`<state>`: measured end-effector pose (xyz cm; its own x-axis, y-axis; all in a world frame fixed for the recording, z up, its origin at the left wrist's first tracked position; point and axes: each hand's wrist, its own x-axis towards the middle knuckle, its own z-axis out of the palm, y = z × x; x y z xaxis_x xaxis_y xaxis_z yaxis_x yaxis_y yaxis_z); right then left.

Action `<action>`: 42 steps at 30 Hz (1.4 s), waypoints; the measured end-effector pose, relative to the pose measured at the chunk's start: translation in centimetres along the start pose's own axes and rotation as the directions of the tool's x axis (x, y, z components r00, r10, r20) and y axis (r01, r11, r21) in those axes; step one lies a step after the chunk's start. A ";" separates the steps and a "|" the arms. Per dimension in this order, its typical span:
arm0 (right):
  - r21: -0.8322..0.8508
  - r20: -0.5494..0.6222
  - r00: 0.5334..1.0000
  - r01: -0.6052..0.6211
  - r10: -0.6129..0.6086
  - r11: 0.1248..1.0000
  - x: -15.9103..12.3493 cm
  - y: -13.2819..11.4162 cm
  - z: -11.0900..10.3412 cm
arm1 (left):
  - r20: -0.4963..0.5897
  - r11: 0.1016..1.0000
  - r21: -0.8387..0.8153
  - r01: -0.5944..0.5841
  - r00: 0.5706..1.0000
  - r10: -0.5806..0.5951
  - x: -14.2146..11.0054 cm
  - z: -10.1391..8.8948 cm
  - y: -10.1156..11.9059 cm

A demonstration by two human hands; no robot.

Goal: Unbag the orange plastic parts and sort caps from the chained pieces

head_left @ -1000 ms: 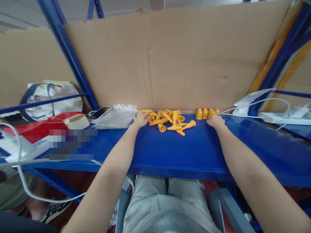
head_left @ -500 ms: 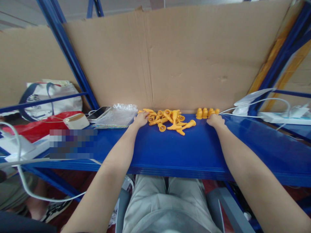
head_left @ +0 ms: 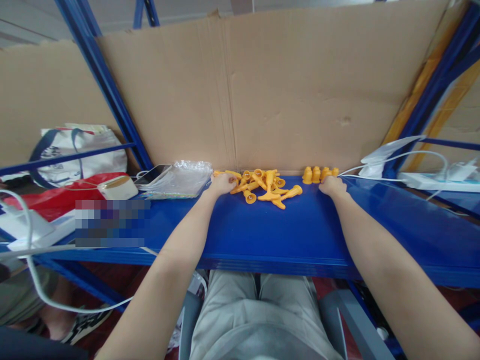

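Note:
A loose pile of yellow plastic pieces, with flared cup-like ends and pointed curved ends, lies on the blue shelf. At the pile's left edge, my left hand is closed, its fingertips against a yellow piece. Further right, several yellow pieces stand upright in a row by the cardboard. My right hand is curled at the row's right end, its fingers bent in. What that hand grips, if anything, is hidden behind its knuckles.
A cardboard sheet closes off the back. To the left are a plastic-wrapped packet, a phone, a red bag and a white power strip. White cables and another power strip lie right.
My left hand has shifted slightly right, further over the left edge of the pile, with its fingers drawn closer together. My right hand and the upright row look the same.

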<state>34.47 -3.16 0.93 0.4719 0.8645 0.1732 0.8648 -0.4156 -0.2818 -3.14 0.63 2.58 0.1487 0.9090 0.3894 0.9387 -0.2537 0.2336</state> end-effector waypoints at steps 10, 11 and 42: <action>0.002 -0.012 1.000 0.000 0.000 1.000 -0.4 -0.2 -0.2 | -0.081 1.000 -0.026 -0.005 0.997 0.002 0.1 0.1 -0.2; -0.003 -0.009 1.000 -0.004 0.004 1.000 -0.4 -0.2 -0.2 | -0.095 0.997 -0.082 0.015 0.995 -0.023 0.3 0.2 -0.4; 0.290 -0.338 0.931 0.244 -0.140 0.925 -3.3 -6.6 -2.9 | -0.354 0.402 -0.898 -0.177 0.833 -0.425 1.2 -1.8 2.8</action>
<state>27.66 -4.11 4.97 0.3762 0.7672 0.5196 0.8658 -0.0914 -0.4919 -0.84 0.46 5.29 -0.3848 0.7478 0.5410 0.0719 -0.5600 0.8254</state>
